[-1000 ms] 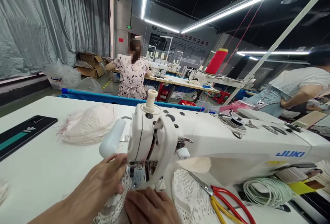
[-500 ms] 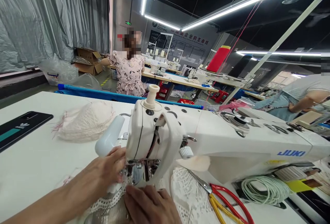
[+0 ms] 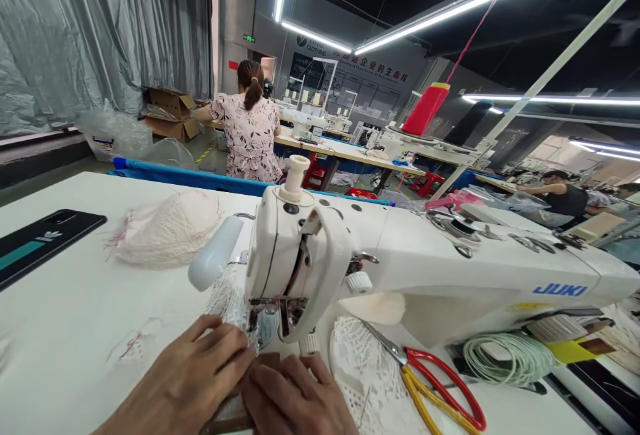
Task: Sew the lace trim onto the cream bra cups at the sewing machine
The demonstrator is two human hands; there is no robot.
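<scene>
White lace: now visible between left hand and pale plastic lever; at half a second ago, mostly covered there.
Left hand: now lower, clear of the lever, fingers bent and close together; cannot tell whether pinching.
Right hand: curled just beside, grip hidden.
Sewing machine: looming over the work, partly blocking it.
Scissors: beside lace panel.
Table: white, phone lying left.
Room: strip lights, floral-clad person beyond.
</scene>
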